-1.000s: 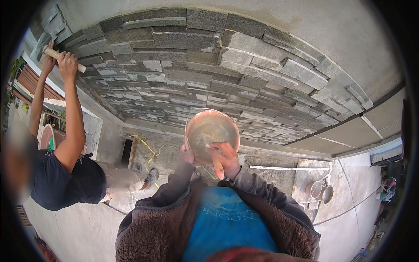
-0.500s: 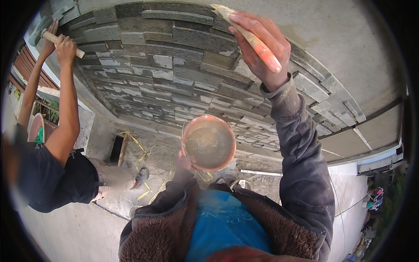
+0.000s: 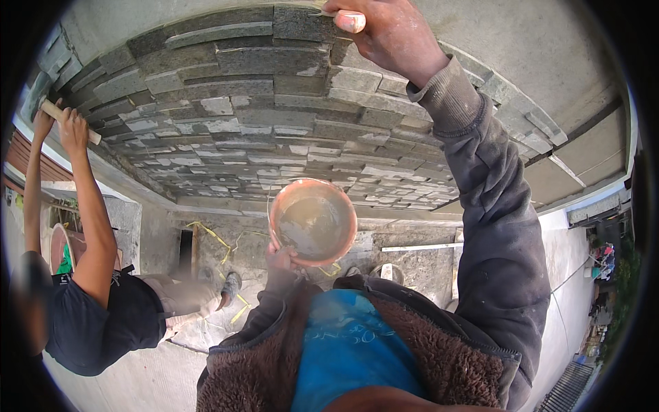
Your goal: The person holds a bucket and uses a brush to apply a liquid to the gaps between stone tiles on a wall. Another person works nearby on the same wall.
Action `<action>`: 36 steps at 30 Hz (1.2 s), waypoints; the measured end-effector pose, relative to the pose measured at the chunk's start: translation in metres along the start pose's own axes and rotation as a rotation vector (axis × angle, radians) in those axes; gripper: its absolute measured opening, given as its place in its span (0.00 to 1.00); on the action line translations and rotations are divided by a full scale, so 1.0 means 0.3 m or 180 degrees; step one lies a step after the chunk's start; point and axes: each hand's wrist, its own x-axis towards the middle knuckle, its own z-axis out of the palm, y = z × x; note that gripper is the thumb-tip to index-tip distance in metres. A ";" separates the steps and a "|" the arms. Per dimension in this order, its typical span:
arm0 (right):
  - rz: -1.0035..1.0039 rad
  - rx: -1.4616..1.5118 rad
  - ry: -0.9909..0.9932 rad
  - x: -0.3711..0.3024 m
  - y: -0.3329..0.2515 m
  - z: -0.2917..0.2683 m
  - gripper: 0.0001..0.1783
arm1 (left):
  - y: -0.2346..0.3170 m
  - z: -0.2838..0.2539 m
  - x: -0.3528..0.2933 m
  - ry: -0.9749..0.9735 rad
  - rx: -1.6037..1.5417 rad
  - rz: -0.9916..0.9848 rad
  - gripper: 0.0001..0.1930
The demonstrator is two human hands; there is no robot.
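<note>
My right hand point(image 3: 395, 38) is raised to the upper part of the stone-clad wall point(image 3: 295, 62), closed around a paintbrush point(image 3: 351, 21). The blunt orange-and-white end of its handle faces me, and most of the bristles are hidden behind my fingers and by the picture's edge. Low in front of me, my left hand point(image 3: 282, 258) grips the near left rim of a round terracotta-coloured bucket point(image 3: 352, 230). Murky grey-brown liquid point(image 3: 312, 223) stands inside it. The bucket is held up close to the wall's base.
At the left, a co-worker in a dark shirt point(image 3: 103, 323) holds a hammer point(image 3: 68, 120) with a wooden handle up against the wall. Yellow strapping point(image 3: 211, 233) lies on the floor. A pale strip point(image 3: 422, 247) lies near the wall's foot.
My right hand has moved up the wall with the paintbrush, whose handle end now points toward me. The bucket and my left hand appear slightly farther left. The co-worker's hands appear lower.
</note>
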 end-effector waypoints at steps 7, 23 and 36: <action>0.0047 -0.1340 0.0368 -0.185 0.114 -0.080 0.16 | -0.021 0.076 0.000 0.0008 0.0346 -0.0016 0.24; 0.2722 0.0798 -0.1146 -1.058 -0.318 0.925 0.15 | -0.026 0.281 -0.093 -0.0118 0.0042 0.0343 0.21; 0.2106 0.1333 0.0005 -1.045 -0.373 0.931 0.07 | 0.035 0.306 -0.146 0.0379 0.0692 0.0394 0.18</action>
